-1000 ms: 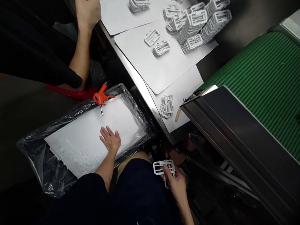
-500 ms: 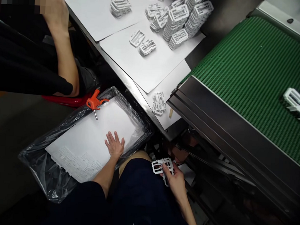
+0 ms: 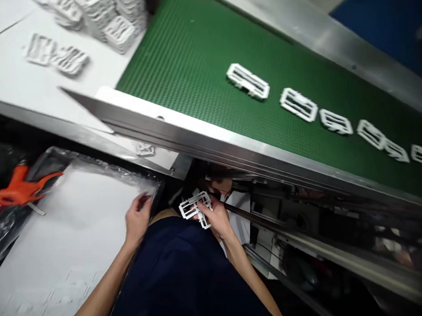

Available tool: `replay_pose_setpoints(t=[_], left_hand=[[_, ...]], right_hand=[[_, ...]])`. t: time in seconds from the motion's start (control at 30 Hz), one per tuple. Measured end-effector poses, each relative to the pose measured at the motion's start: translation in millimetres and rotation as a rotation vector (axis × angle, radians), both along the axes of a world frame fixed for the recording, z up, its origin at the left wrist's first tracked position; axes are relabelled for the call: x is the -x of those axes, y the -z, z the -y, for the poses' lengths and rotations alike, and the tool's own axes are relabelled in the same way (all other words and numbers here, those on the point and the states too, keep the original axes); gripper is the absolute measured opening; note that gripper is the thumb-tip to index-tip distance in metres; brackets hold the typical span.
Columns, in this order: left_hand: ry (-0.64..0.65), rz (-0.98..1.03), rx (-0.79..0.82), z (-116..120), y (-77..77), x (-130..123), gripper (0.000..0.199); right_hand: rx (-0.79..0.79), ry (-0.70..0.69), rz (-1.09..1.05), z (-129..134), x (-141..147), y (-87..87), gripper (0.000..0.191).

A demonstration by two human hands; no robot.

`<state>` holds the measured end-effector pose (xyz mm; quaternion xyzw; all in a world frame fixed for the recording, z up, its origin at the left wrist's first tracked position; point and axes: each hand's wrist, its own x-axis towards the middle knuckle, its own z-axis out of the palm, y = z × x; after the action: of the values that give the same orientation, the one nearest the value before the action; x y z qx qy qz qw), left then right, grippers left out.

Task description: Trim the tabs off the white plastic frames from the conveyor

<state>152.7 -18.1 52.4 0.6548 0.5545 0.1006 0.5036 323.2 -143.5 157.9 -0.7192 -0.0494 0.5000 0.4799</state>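
Note:
My right hand (image 3: 215, 216) grips white plastic frames (image 3: 189, 207) with slotted openings, its thumb across them, in front of my dark clothing. At least two pieces overlap there, at angles to each other. My left hand (image 3: 138, 217) is over the right edge of a white sheet (image 3: 86, 213), beside the box's clear plastic liner (image 3: 102, 160). Its fingers are curled together; whatever they may hold cannot be made out. Faint frame shapes (image 3: 68, 287) show at the sheet's lower end.
A green conveyor belt (image 3: 186, 82) carries several white frames (image 3: 299, 104). Stacked white frames (image 3: 95, 8) stand on the paper-covered table (image 3: 11, 84) at upper left. An orange air blow gun (image 3: 19, 191) lies at the box's left edge. Metal rails (image 3: 298, 236) run under the conveyor.
My view has swung right, bringing more belt pieces into sight. My left hand has gone from spread flat on the sheet to curled at its right edge. My right hand keeps the frames.

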Motion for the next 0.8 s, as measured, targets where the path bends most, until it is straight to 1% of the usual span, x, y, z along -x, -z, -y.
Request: replay_pose_setpoints(t=[0.07,0.1,0.13,0.17,0.2,0.27,0.37,0.47,0.53,0.6,0.63,0.7,0.73,0.8], left_hand=[[0.291,0.234,0.165,4.9,-36.7,-44.4,0.048],[0.451,0.357,0.319,8.5,-53.2,-65.5,0.047],[0.569,0.425,0.415,12.3,-67.5,-84.7,0.044],[0.658,0.464,0.477,16.2,-79.5,-101.4,0.040],[0.710,0.473,0.504,20.0,-89.0,-115.4,0.036],[0.737,0.462,0.498,27.7,-101.3,-136.7,0.031],[0.755,0.480,0.600,41.8,-110.9,-158.8,0.027],[0.834,0.505,0.652,60.2,-124.5,-176.6,0.026],[0.904,0.539,0.640,73.8,-140.2,-188.1,0.024],[0.962,0.600,0.633,88.1,-159.8,-199.9,0.021],[0.980,0.639,0.641,95.5,-169.7,-205.7,0.019],[0.982,0.699,0.685,110.2,-186.2,-216.1,0.020],[0.971,0.700,0.720,117.5,-191.6,-220.3,0.022],[0.931,0.630,0.782,131.7,-195.2,-225.5,0.029]], right_hand=[[0.005,0.030,0.040,4.0,-8.4,-9.4,0.039],[0.010,0.055,0.073,7.4,-12.8,-14.4,0.038],[0.012,0.086,0.105,12.0,-17.2,-19.5,0.039],[0.009,0.127,0.134,17.7,-21.6,-24.6,0.040],[0.000,0.176,0.155,24.5,-25.8,-29.4,0.043],[-0.036,0.281,0.174,40.4,-33.0,-38.5,0.049],[-0.120,0.428,0.181,67.7,-40.0,-49.4,0.054],[-0.228,0.510,0.181,96.8,-41.5,-55.8,0.053],[-0.311,0.559,0.137,114.9,-40.0,-57.2,0.058],[-0.416,0.650,0.038,130.2,-37.9,-58.1,0.066],[-0.473,0.729,-0.008,136.5,-37.0,-59.2,0.067],[-0.571,0.942,-0.031,146.7,-35.9,-64.1,0.060],[-0.603,1.053,0.001,151.0,-35.6,-68.1,0.053],[-0.630,1.228,0.117,158.2,-35.0,-77.9,0.043]])
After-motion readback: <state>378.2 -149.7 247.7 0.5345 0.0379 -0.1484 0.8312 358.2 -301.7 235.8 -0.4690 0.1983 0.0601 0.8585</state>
